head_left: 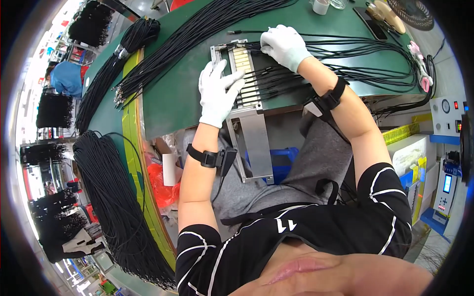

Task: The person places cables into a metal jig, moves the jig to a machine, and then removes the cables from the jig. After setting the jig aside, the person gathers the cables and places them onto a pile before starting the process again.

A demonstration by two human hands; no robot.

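Left hand [217, 93] spread at metal fixture [242, 59]; right hand [285, 46] curled by cables [276, 79]; grip unclear

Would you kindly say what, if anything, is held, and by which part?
Right hand: curled by black cables; a hold cannot be told. Left hand: spread at the metal fixture, no hold visible.

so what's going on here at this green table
The person's gloved left hand, fingers spread, is at the slotted metal fixture on the green table. The gloved right hand is curled near the fixture's far end, by the black cables; whether it grips one is unclear. Several cables run side by side into the fixture.
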